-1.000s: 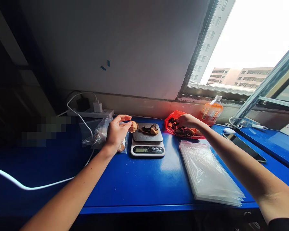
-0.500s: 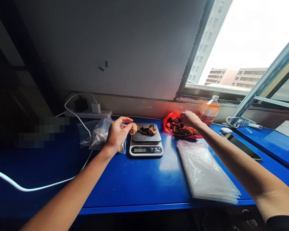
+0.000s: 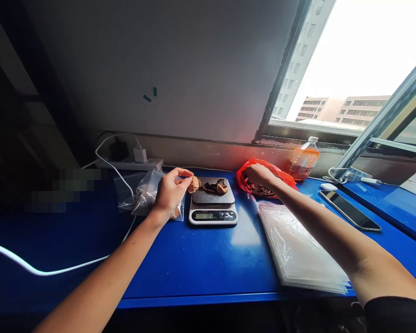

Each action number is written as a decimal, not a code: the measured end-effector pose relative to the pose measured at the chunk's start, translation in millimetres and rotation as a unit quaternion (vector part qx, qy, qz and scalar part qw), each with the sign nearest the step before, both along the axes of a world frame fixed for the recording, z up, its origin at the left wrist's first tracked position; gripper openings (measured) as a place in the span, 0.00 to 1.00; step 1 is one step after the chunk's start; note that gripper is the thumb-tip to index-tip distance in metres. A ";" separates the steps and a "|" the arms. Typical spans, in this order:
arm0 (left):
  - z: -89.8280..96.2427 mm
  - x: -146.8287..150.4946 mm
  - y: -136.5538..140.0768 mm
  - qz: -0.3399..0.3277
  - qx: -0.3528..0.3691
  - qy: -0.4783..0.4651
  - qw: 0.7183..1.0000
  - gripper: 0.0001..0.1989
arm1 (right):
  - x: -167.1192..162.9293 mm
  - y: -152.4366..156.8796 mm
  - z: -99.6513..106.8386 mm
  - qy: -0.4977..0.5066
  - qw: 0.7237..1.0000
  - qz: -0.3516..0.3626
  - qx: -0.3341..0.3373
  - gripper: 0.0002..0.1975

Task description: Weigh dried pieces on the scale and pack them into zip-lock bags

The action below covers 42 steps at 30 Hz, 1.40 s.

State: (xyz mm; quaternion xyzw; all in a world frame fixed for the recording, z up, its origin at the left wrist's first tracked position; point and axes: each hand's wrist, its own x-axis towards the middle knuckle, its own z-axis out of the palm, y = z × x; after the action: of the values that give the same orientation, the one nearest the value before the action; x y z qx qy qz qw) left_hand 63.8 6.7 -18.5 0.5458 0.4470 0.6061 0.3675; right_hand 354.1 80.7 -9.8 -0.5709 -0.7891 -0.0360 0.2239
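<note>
My left hand (image 3: 171, 192) pinches a light-brown dried piece (image 3: 194, 184) between thumb and fingertips, at the left edge of a small kitchen scale (image 3: 213, 196). A few dark and tan dried slices (image 3: 217, 186) lie on the scale's plate, and its display appears to read 85, perhaps with a decimal point. My right hand (image 3: 259, 174) reaches down into a red plastic bag (image 3: 291, 178) of dark dried slices (image 3: 260, 190). Its fingertips are hidden there. Behind my left hand are clear bags (image 3: 143, 194) with some pieces inside.
A stack of clear zip bags (image 3: 298, 245) lies under my right forearm. Beyond stand an orange drink bottle (image 3: 303, 159) and, to the right, a phone (image 3: 350, 210) with a white case (image 3: 328, 187). A white cable (image 3: 72, 267) crosses the blue table (image 3: 180, 273) from a power strip (image 3: 154, 163).
My right hand has moved left and lower into the red bag, whose rim has shifted. My left hand still holds the light-brown piece beside the scale. The view has shifted slightly.
</note>
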 end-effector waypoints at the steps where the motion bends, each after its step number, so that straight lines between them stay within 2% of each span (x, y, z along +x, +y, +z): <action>1: -0.6 -0.5 0.7 -0.005 0.004 -0.003 1.000 0.06 | 2.6 -0.6 3.4 -0.007 0.999 -0.033 -0.008 0.11; 3: -1.7 -1.3 1.6 -0.013 0.011 -0.009 1.000 0.06 | 6.5 -6.1 11.6 -0.030 0.994 -0.103 -0.021 0.08; 5: -1.9 -1.3 1.5 -0.013 0.012 -0.007 1.000 0.05 | 5.4 -18.9 19.6 -0.046 0.992 -0.115 0.004 0.09; 7: -1.2 -0.6 0.4 -0.006 0.008 -0.001 1.000 0.05 | -3.6 -38.4 25.3 -0.055 0.995 -0.064 0.058 0.10; 10: 0.2 0.9 -1.6 -0.007 -0.004 -0.011 1.000 0.05 | -32.2 -71.6 27.3 -0.033 0.990 0.063 0.123 0.12; 14: -0.2 0.9 -2.3 -0.006 -0.003 -0.010 1.000 0.05 | -79.1 -93.9 17.5 -0.062 0.976 0.176 0.114 0.12; 19: -4.4 -5.1 2.8 -0.003 0.005 -0.011 1.000 0.07 | -104.1 -80.4 -3.8 -0.155 0.951 0.253 0.085 0.14; 23: -5.9 -9.8 6.8 -0.009 0.021 -0.025 0.999 0.08 | -97.7 -78.7 -3.5 -0.196 0.943 0.243 0.114 0.12; 26: -3.0 -8.0 2.6 -0.022 0.012 -0.035 0.999 0.09 | -94.8 -88.9 12.1 -0.117 0.967 0.187 0.127 0.12; 28: 0.3 -3.6 -3.4 -0.049 0.004 -0.030 0.998 0.10 | -96.9 -95.4 24.3 -0.009 0.984 0.152 0.093 0.12; 30: 3.0 2.0 -9.6 -0.093 0.005 -0.023 0.995 0.13 | -101.2 -98.8 33.5 0.104 0.985 0.140 0.005 0.13; 33: 4.3 9.0 -15.2 -0.132 0.033 -0.021 0.990 0.13 | -107.5 -98.9 38.8 0.238 0.947 0.162 -0.144 0.18; 35: 3.5 11.2 -16.0 -0.141 0.056 -0.025 0.988 0.13 | -110.8 -98.6 38.8 0.306 0.912 0.183 -0.202 0.20; 37: 2.2 11.8 -16.0 -0.152 0.069 -0.026 0.986 0.12 | -113.6 -100.5 39.0 0.351 0.884 0.203 -0.232 0.20; 39: 1.0 11.5 -15.7 -0.156 0.076 -0.022 0.984 0.12 | -115.4 -104.9 41.6 0.358 0.873 0.222 -0.246 0.16; 42: -0.7 10.3 -14.5 -0.128 0.083 0.001 0.988 0.12 | -112.5 -111.1 50.0 0.316 0.895 0.212 -0.231 0.09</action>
State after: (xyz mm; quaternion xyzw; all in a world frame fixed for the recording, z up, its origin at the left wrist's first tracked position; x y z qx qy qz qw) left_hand 74.1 -7.7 -19.2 0.6281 0.3217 0.5882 0.3951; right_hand 241.7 -30.4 40.2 -0.4066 -0.7654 0.3780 0.3254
